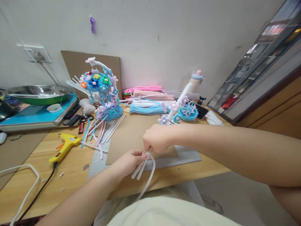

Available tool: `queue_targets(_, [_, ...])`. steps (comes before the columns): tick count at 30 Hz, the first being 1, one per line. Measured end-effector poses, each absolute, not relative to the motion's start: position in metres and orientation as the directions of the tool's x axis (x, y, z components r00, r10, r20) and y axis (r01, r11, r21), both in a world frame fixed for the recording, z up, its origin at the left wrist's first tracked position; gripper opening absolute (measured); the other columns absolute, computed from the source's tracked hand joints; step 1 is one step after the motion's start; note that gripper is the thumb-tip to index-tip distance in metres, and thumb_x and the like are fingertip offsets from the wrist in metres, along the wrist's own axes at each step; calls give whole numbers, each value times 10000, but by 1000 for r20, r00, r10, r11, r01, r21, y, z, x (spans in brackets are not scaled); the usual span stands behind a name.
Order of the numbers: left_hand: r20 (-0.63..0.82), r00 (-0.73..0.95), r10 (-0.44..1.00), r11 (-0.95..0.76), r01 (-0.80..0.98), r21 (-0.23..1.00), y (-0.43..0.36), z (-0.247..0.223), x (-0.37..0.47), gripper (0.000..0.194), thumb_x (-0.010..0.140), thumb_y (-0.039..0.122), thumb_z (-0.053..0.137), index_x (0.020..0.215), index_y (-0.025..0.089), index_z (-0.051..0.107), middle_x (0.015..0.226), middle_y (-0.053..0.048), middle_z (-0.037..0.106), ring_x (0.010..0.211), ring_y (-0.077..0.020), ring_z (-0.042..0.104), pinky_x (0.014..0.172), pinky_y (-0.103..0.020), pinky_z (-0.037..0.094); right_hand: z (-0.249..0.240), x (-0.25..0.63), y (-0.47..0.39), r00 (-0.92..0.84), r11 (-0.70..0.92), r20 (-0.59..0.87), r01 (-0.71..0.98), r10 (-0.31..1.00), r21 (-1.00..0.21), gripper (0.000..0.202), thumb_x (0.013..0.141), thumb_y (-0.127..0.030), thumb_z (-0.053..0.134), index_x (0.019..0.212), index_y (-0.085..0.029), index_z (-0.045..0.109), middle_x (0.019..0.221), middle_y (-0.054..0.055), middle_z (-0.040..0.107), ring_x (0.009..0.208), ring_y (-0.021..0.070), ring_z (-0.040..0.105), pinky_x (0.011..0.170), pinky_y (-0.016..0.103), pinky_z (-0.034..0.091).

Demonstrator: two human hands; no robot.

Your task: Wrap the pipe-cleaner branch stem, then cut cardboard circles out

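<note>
1. A pale grey wall (150, 40) fills the view from 10 o'clock through 12 to 1 o'clock, matte, with a few small scuffs and marks.
2. At 10 o'clock, a white socket plate (47, 55) is set in it, with a plug and grey cord (49, 73) hanging down.
3. At 11 o'clock, a small purple ornament (92, 25) hangs on the wall.
4. At 2 o'clock, glass-fronted shelving (261, 59) stands tilted in view, its contents blurred; brown wood panelling (272, 116) lies at 3 o'clock.
5. A light wood-grained table (75, 179) spans 8 to 4 o'clock.
6. Smooth grey floor (225, 194) shows between 4 and 5 o'clock.
7. The light is soft and even.
</note>
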State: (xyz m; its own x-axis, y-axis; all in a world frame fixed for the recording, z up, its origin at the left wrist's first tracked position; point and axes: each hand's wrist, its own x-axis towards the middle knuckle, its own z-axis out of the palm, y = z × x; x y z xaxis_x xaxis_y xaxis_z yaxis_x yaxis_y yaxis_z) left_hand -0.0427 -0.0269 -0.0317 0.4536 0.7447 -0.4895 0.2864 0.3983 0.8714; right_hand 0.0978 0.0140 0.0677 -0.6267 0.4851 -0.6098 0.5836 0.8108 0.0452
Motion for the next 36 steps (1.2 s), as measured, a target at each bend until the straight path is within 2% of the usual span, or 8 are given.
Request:
queue_targets(3, [-493, 497, 714, 407, 279, 870, -25, -25, -39, 356, 605, 479, 657, 586, 156, 510, 485, 44, 440, 454, -77, 378, 470, -228, 280, 71, 99, 14, -620, 812, -615, 580, 487, 58, 216, 665, -167, 520, 779, -231, 691, 783, 61, 698, 658, 198, 618, 533, 267, 352])
queue_targets(7, [-498, 492, 714, 446, 229, 865, -22, -21, -34, 346, 634, 498, 619, 651, 180, 487, 483, 51, 455, 408, -85, 421, 412, -220, 286, 71, 101, 17, -609, 795, -583, 596, 538, 111, 210, 655, -167, 548, 797, -195, 700, 805, 89, 697, 691, 210, 625, 571, 276, 374])
queue_targets(13, [-496, 463, 735, 455, 206, 866, -22, -20, -26, 288, 659, 426, 607, 680, 170, 477, 521, 68, 488, 298, -5, 208, 320, -186, 89, 63, 109, 27, -596, 770, -588, 634, 547, 74, 238, 666, -192, 542, 830, -206, 714, 804, 83, 698, 725, 213, 619, 573, 277, 379])
queue_targets(18, [-481, 450, 752, 416, 242, 877, -18, -18, -24, 289, 681, 406, 594, 583, 176, 449, 421, 56, 462, 354, -94, 498, 344, -190, 274, 66, 106, 25, -574, 733, -580, 677, 578, 60, 268, 680, -212, 525, 871, -196, 712, 849, 81, 697, 753, 225, 623, 559, 277, 391])
queue_targets(20, [-487, 448, 750, 422, 243, 873, -16, -19, -25, 261, 697, 376, 571, 582, 174, 453, 424, 49, 474, 382, -110, 539, 358, -190, 298, 70, 102, 22, -536, 701, -587, 709, 607, 77, 272, 656, -181, 533, 861, -175, 712, 831, 87, 697, 732, 227, 629, 556, 278, 405])
queue_targets(25, [-515, 469, 717, 473, 215, 854, -12, -25, -28, 239, 727, 351, 531, 593, 162, 467, 438, 40, 482, 389, -93, 541, 363, -169, 306, 70, 91, 19, -489, 658, -575, 744, 656, 117, 250, 601, -139, 576, 817, -153, 701, 777, 100, 691, 710, 248, 638, 595, 313, 447])
queue_targets(31, [-539, 401, 741, 500, 206, 841, -7, -26, -21, 268, 722, 389, 577, 616, 165, 475, 401, 74, 423, 311, -53, 446, 310, -145, 278, 68, 81, 23, -504, 670, -548, 727, 668, 149, 198, 649, -177, 618, 822, -108, 685, 873, 158, 679, 787, 291, 635, 675, 381, 465])
queue_targets(36, [-572, 373, 731, 535, 208, 819, 1, -8, -19, 159, 752, 293, 561, 694, 145, 550, 378, 67, 426, 299, -56, 429, 284, -134, 269, 72, 71, 30, -528, 703, -556, 694, 642, 154, 76, 655, -198, 663, 674, -125, 666, 831, 120, 680, 795, 294, 633, 724, 412, 457])
